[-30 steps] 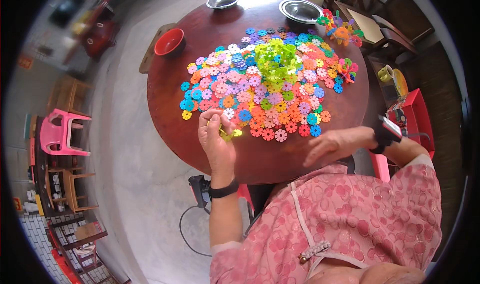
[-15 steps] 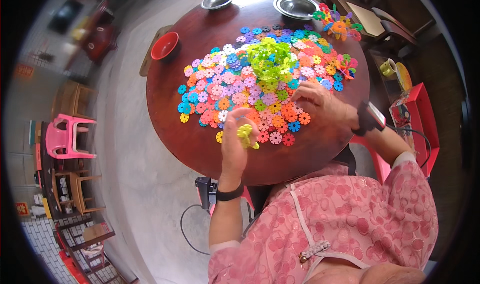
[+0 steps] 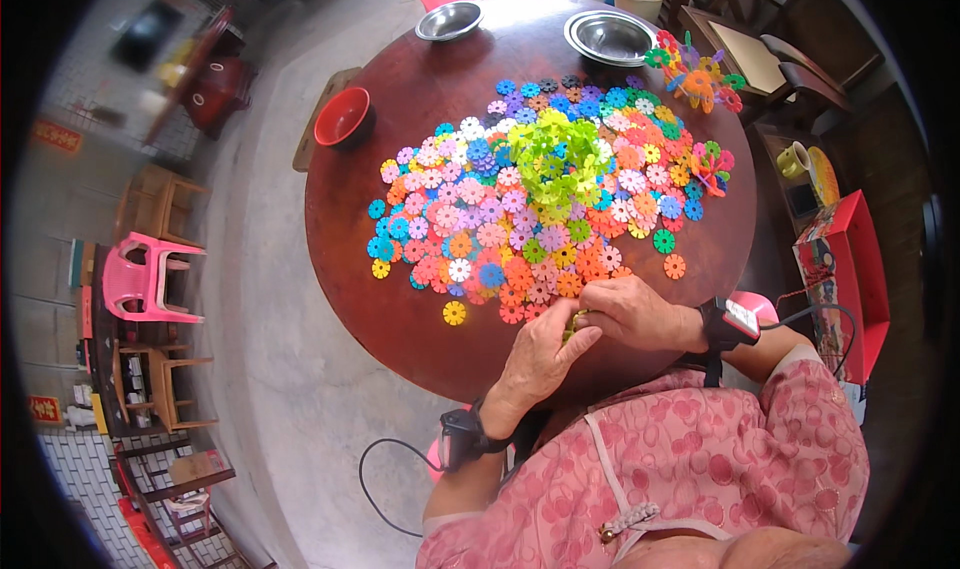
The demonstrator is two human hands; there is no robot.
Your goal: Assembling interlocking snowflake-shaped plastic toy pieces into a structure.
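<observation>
Close to the table's near edge, my two hands meet around a small cluster of yellow-green interlocking discs (image 3: pixel 574 325). My left hand (image 3: pixel 540 357) has its fingers closed on the cluster from the left. Pinching at it from the right is my right hand (image 3: pixel 636 315); the fingers cover most of the pieces. Past my hands, many loose flower-shaped discs (image 3: pixel 490 209) in mixed colours spread over the table. On top of them rests a lime-green ball (image 3: pixel 555 159) built from joined discs.
The round brown table (image 3: pixel 350 239) also bears a red bowl (image 3: pixel 343 117), a small metal bowl (image 3: pixel 449 22) and a larger metal basin (image 3: pixel 610 39). Multicoloured disc builds (image 3: pixel 697 77) stand at the right. A red box (image 3: pixel 850 279) is beyond the right edge; cables run from both wrists.
My left hand has moved right and nearer, my right hand nearer to me. They were apart, the left holding the yellow-green cluster; now both close around it. The view has shifted slightly.
</observation>
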